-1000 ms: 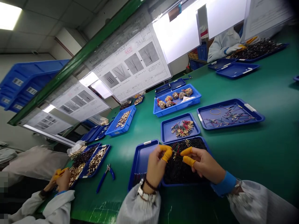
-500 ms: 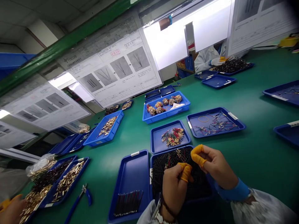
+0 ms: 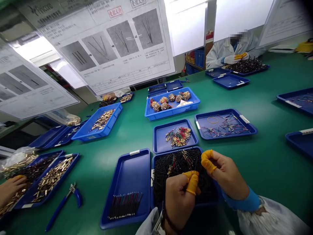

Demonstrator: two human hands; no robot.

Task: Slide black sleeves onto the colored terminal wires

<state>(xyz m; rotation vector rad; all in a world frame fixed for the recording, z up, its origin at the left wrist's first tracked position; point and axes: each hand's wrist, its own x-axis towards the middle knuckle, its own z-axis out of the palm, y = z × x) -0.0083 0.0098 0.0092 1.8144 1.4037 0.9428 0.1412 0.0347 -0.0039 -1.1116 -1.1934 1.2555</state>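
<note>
Over a blue tray of black tubes (image 3: 161, 189) are both hands, with yellow covers on thumbs and fingertips. My left hand (image 3: 182, 195) is closed in a pinch; what it holds is too small to make out. To its right my right hand (image 3: 223, 171), with a blue wristband, also has thumb and forefinger pressed together around something I cannot make out. Bundles of thin coloured wires (image 3: 187, 157) with gold ends lie on the tubes. The left tray (image 3: 133, 169) holds a row of black-sleeved wires (image 3: 126, 205). Behind, a tray (image 3: 158, 140) carries a fanned pile of gold-tipped wires (image 3: 179, 136).
Pliers (image 3: 65, 204) lie left, near trays of gold pins (image 3: 52, 178) and another person's hand (image 3: 13, 189). Farther back are a bin of wire bundles (image 3: 156, 116), a bin of gold pins (image 3: 97, 133) and a tray of loose wires (image 3: 227, 135). Another person (image 3: 217, 54) sits across. Printed sheets (image 3: 117, 45) hang above.
The camera view has shifted, showing the hanging sheets larger. The neighbour's hand at the left now lies over the gold pins. My own hands have barely moved and remain pinched.
</note>
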